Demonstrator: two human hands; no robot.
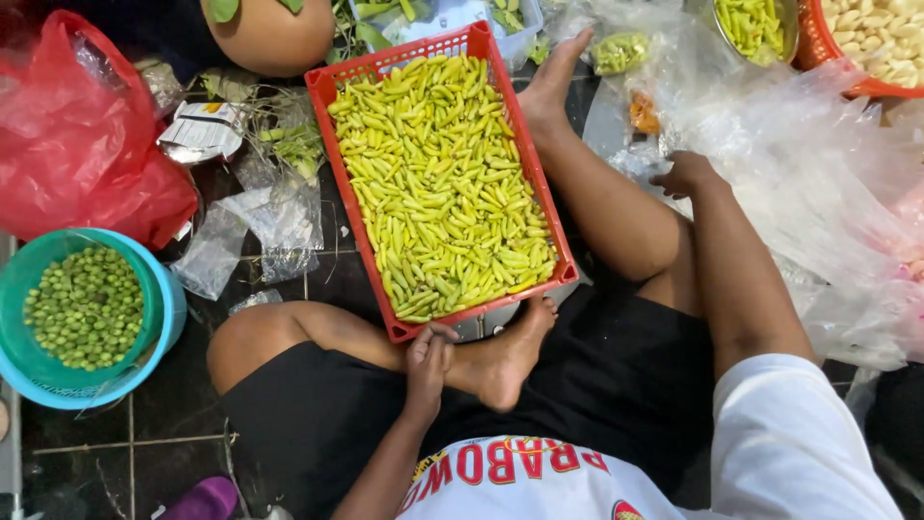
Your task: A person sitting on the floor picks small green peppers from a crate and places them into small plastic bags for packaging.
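Sitting cross-legged on a dark tiled floor (164,404), a person has a red crate (332,125) of yellow-green chillies (443,183) right in front of the knees. Left hand (428,361) rests at the crate's near corner, fingertips touching the red rim, fingers pressed together and curled down; it looks like nothing is pinched, though the view is too small to be sure. Just right of those fingers is the person's bare foot (505,361), tucked against the crate's near edge. Right hand (685,173) reaches out to the crate's right, well apart from it, fingers curled down onto clear plastic bags (818,183); whether they grip the plastic I cannot tell, the tips are hidden. Beyond those fingers sits a small bag of green chillies (621,50), with an orange bit (643,114) just left of the hand. Farther up right: a metal bowl of chillies (756,24) and a red basket of pale cloves (881,39). Far left of the left fingers: a teal bowl of small green round fruits (85,306), nested in a blue tub (173,308). Above that a red plastic bag (82,144), crumpled clear bags (274,217), stems (289,135), a brown pot (274,37). Purple slipper (202,501) at the bottom edge.
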